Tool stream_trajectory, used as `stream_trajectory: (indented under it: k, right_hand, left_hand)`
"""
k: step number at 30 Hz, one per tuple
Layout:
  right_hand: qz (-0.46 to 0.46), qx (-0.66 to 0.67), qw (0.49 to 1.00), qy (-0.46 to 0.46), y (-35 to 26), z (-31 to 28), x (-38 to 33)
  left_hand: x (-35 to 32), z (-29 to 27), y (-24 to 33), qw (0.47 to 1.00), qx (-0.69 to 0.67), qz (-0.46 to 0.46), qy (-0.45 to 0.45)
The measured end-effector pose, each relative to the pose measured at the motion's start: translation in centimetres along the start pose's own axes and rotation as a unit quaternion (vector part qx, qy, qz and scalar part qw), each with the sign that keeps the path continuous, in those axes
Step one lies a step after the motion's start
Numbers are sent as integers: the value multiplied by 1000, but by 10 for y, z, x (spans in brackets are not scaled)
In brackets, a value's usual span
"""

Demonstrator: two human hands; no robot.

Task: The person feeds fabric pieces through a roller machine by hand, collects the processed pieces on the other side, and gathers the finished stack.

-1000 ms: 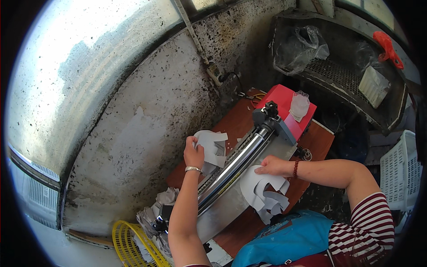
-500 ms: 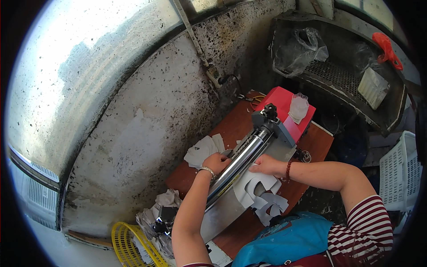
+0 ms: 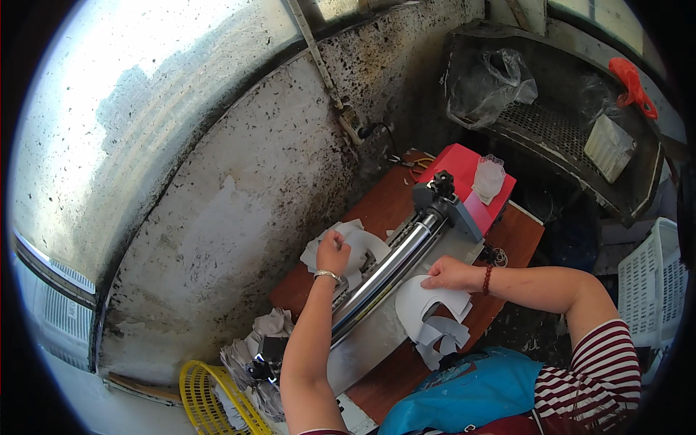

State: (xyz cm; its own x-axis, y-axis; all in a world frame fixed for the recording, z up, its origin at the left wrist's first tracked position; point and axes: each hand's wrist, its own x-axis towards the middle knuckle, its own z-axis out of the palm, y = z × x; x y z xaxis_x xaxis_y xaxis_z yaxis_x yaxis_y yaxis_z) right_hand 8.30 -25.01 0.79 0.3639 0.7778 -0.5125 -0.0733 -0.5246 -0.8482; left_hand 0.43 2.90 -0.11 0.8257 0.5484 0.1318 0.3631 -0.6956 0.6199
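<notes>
My left hand (image 3: pixel 333 254) is beyond the shiny metal roller (image 3: pixel 395 257) of a red-ended machine, fingers closed on the edge of a pale curved cut-out piece (image 3: pixel 372 246). That piece lies over a loose pile of similar pale cut-outs (image 3: pixel 313 255). On the near side of the roller, my right hand (image 3: pixel 451 274) pinches a white C-shaped cut-out (image 3: pixel 415 301) above the machine's metal plate (image 3: pixel 362 362). Greyish cut-outs (image 3: pixel 442 339) lie overlapping just below it, at the plate's near edge.
The machine's red housing (image 3: pixel 464 167) carries a clear plastic cup-like item (image 3: pixel 489 177). Crumpled pale scraps (image 3: pixel 254 348) and a yellow basket (image 3: pixel 190 395) are at lower left. A white crate (image 3: pixel 645 283) stands right; a dark metal trough (image 3: pixel 551 138) holds plastic bags. A stained wall runs behind the table.
My left hand has moved left, away from the roller, with a curved piece now showing beside it. My right hand has drawn slightly right, lifting the white cut-out back from the roller.
</notes>
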Motion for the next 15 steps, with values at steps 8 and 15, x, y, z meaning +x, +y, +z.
stream_trajectory:
  k: [8,15]
  right_hand:
    - [-36,1,998,44,2,12,25]
    - [4,145,989,4,-8,14,15]
  left_hand:
    - [-14,-9,23,949,232,213,-20]
    - [-12,10,19,945,107,-14,-309]
